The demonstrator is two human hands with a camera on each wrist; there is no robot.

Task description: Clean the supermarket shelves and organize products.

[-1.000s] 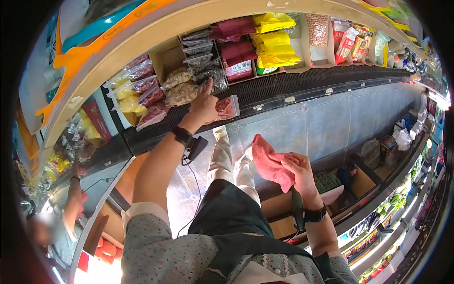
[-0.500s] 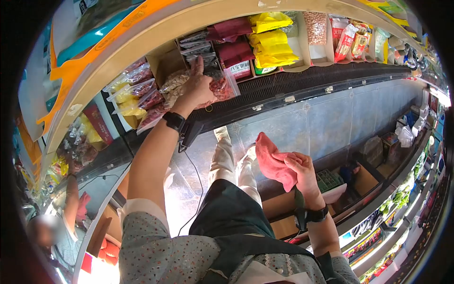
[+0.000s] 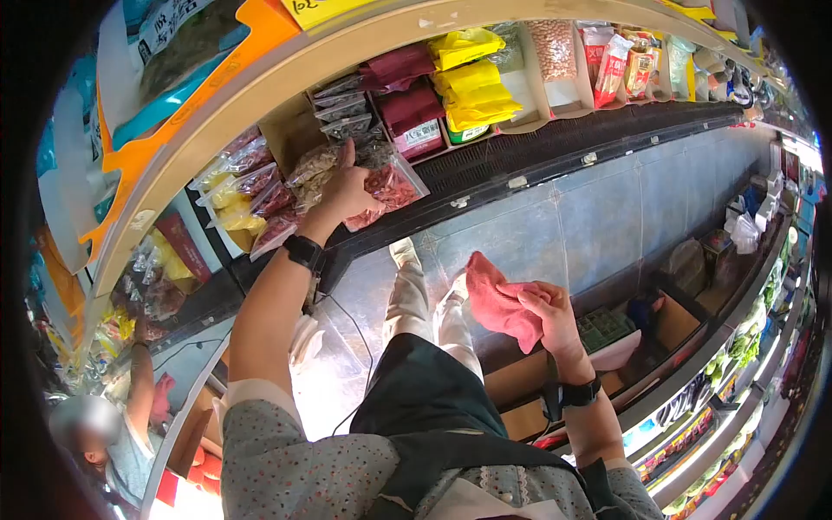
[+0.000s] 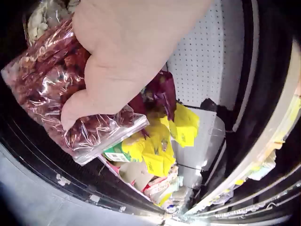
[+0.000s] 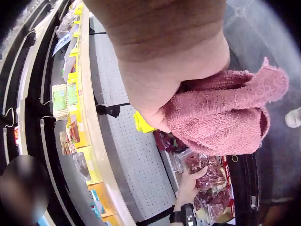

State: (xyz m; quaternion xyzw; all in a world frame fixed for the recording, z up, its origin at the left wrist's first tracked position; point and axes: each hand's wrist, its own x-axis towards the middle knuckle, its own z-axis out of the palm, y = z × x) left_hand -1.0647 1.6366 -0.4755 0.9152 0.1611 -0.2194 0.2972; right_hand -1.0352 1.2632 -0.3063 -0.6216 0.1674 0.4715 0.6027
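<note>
My left hand [image 3: 342, 192] is over the front of the shelf, gripping a clear zip bag of red dried goods [image 3: 394, 185]. In the left wrist view the thumb presses across the front of the bag [image 4: 51, 94], while the other fingers are hidden. Bags of pale dried goods [image 3: 310, 176] lie just beside this hand, and dark-filled bags [image 3: 347, 113] stand behind it. Lower down, over the aisle, my right hand [image 3: 557, 322] holds a bunched pink cloth [image 3: 496, 299], its thumb on top and one end hanging free.
Yellow packets [image 3: 472, 91] and maroon packets [image 3: 407, 111] fill boxes to the right of the left hand. Bags of red and yellow goods [image 3: 247, 186] sit to its left. A shelf edge [image 3: 260, 95] curves above. Open cartons [image 3: 676, 322] line the aisle's other side. A mirror reflects a person [image 3: 130, 442].
My left hand has lifted the red bag from the shelf's front edge toward the boxes, then come slightly back and left with it. The right hand keeps the cloth in nearly the same place.
</note>
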